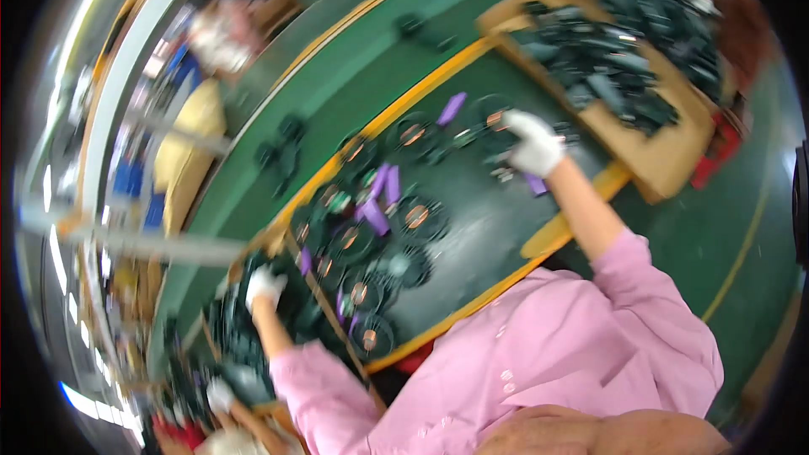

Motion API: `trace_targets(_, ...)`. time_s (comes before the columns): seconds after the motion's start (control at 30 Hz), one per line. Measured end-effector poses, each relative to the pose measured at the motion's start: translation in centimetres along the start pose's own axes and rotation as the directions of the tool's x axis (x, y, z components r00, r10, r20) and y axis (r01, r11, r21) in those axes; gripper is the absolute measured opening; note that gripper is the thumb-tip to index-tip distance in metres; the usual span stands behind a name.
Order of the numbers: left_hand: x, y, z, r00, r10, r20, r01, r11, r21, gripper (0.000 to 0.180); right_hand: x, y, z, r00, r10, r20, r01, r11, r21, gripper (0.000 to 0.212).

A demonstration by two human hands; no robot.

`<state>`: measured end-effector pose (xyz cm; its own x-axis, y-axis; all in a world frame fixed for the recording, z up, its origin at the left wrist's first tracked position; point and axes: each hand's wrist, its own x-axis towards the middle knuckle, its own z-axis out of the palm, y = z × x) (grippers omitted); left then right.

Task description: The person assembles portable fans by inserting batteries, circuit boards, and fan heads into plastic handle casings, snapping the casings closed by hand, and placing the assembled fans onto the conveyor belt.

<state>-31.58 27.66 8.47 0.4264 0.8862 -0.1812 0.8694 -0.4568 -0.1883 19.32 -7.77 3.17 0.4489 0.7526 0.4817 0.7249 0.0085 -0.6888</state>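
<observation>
My right hand (pixel 533 145), in a white glove, is over the far right of the dark tabletop. Its fingertips close on the edge of a black round part (pixel 486 109) with a copper-coloured centre. A purple strip (pixel 536 184) shows just below this hand. To the left, my left hand (pixel 265 288), also white-gloved, reaches into a pile of dark parts (pixel 229 320) beyond a thin divider (pixel 324 303). Blur hides its fingers and anything in them. Between the hands lie several similar round parts (pixel 417 216) and purple strips (pixel 373 216).
A cardboard box (pixel 674 160) heaped with dark parts stands at the far right. Yellow edging (pixel 447 76) borders the dark tabletop (pixel 480 240). Beyond runs a green surface (pixel 354 76) with a few dark parts on it. Another person's gloved hand (pixel 221 396) is at the lower left.
</observation>
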Motion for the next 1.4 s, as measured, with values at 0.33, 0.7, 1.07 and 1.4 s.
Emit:
trace_targets(0.33, -12.0, 23.4, -14.7, 0.730, 0.387, -0.564, -0.389, 0.913, 0.123, 0.045, -0.6, -0.7, 1.5, 0.887, 0.286, 0.363, -0.242, -0.381, 0.892, 0.033)
trace_targets(0.7, -10.8, 40.8, -5.9, 0.443, 0.587, -0.678, -0.896, 0.264, -0.357, 0.038, -2.8, -4.8, 0.6, 0.879, 0.399, 0.260, -0.140, -0.305, 0.942, 0.031)
trace_targets(1.07, -10.7, 41.7, -0.7, 0.764, 0.222, -0.606, -0.554, -0.256, -0.792, 0.066, -4.5, -7.4, 0.9, 0.898, 0.429, 0.097, -0.204, 0.212, 0.956, 0.051)
trace_targets(1.4, -9.9, 40.8, 0.8, 0.722, 0.684, -0.105, 0.436, -0.566, -0.700, 0.053, -3.8, -8.3, -1.6, 0.923, 0.378, -0.066, -0.290, 0.799, 0.527, 0.060)
